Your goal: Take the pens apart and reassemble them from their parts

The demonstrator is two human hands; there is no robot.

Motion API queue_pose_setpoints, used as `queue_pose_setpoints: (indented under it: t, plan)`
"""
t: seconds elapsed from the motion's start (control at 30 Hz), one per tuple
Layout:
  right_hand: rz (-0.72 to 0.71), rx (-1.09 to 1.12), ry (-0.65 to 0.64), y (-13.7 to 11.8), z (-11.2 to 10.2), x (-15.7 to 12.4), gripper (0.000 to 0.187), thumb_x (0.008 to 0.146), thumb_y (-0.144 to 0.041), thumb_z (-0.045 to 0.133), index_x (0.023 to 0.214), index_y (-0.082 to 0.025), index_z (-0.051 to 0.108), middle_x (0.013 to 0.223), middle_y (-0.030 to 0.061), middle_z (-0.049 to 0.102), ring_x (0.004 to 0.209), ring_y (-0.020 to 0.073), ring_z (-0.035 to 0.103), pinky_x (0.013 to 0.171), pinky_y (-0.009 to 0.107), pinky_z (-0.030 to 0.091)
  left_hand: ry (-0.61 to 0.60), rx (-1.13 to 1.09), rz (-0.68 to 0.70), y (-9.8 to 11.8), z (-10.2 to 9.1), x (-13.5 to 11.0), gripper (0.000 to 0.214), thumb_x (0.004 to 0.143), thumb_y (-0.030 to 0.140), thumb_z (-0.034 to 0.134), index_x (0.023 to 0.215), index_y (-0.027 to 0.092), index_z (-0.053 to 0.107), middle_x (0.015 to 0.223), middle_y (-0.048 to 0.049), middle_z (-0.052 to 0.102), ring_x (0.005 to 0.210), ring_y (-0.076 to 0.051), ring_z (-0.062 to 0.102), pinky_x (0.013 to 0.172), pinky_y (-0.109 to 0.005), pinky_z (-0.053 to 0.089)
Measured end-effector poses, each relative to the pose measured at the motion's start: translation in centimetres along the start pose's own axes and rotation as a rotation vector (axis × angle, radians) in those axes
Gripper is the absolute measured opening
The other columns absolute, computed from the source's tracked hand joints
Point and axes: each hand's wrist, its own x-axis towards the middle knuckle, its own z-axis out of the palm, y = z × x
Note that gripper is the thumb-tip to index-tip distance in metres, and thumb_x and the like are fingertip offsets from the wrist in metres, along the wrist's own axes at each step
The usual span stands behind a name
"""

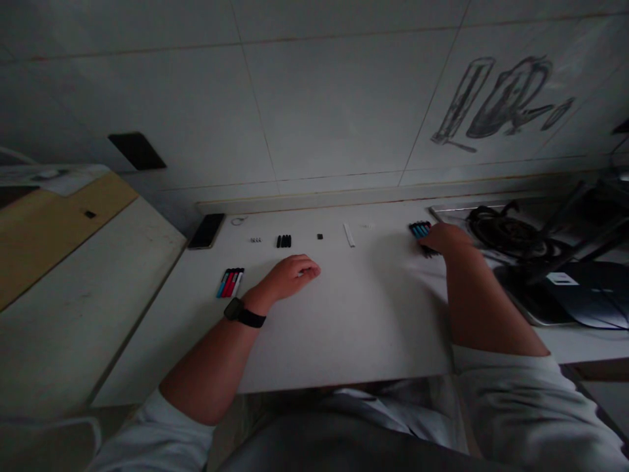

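Observation:
My left hand (291, 274) rests on the white counter (344, 321) with its fingers curled under; a black watch sits on the wrist. Whether it holds anything is hidden. A small row of blue, red and black markers (230, 282) lies to its left. My right hand (445, 238) reaches to the far right of the counter and lies over a bundle of blue and black pens (420, 229), fingers closed over them. Between the hands, further back, lie a group of black caps (284, 241), a tiny black piece (320, 236) and a white stick (348, 235).
A dark phone (207, 231) lies at the counter's back left, with tiny parts (255, 240) nearby. A gas hob (515, 236) and a dark lid or pan (584, 295) stand on the right. A lower wooden surface (54, 229) is on the left. Tiled wall behind.

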Motion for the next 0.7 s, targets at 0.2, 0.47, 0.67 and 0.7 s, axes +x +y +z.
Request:
queue_pose_setpoints:
  t: [0.2,0.47,0.67,0.7]
  plan:
    - [-0.008,-0.042,-0.006,-0.24,-0.32,-0.1,0.051,0.084,-0.043,0.067,0.121,-0.007,0.072,0.116,0.0249,0.071,0.112,0.0352,0.068,0.089,0.04,0.056,0.001,0.001,0.007,0.09,-0.05,-0.03,0.036,0.106,0.044,0.048,0.101,0.02,0.075,0.1,-0.0063,0.073,0.093,-0.018,0.067,0.087,-0.034,0.052]
    - [-0.014,-0.009,0.029,-0.12,-0.54,-0.46,0.046,0.085,-0.036,0.066,0.119,-0.007,0.074,0.115,0.0261,0.071,0.111,0.0371,0.067,0.092,0.044,0.054,-0.002,-0.004,-0.005,0.28,-0.1,-0.06,0.035,0.106,0.043,0.049,0.101,0.021,0.075,0.1,-0.0057,0.073,0.094,-0.018,0.067,0.088,-0.035,0.052]
    - [0.0,0.001,-0.033,-0.38,-0.72,-0.36,0.049,0.086,-0.035,0.067,0.123,-0.004,0.07,0.116,0.028,0.068,0.109,0.0353,0.065,0.089,0.041,0.051,-0.009,0.002,-0.004,0.2,-0.05,-0.08,0.036,0.106,0.045,0.049,0.102,0.02,0.075,0.1,-0.006,0.073,0.093,-0.018,0.066,0.087,-0.034,0.052]
    - [-0.01,0.001,-0.035,-0.36,-0.66,-0.31,0.05,0.086,-0.036,0.067,0.123,-0.003,0.069,0.117,0.0284,0.068,0.11,0.0355,0.065,0.089,0.041,0.051,-0.011,0.005,-0.005,0.18,-0.05,-0.08,0.037,0.106,0.045,0.049,0.102,0.02,0.075,0.1,-0.006,0.073,0.093,-0.018,0.066,0.087,-0.034,0.052]
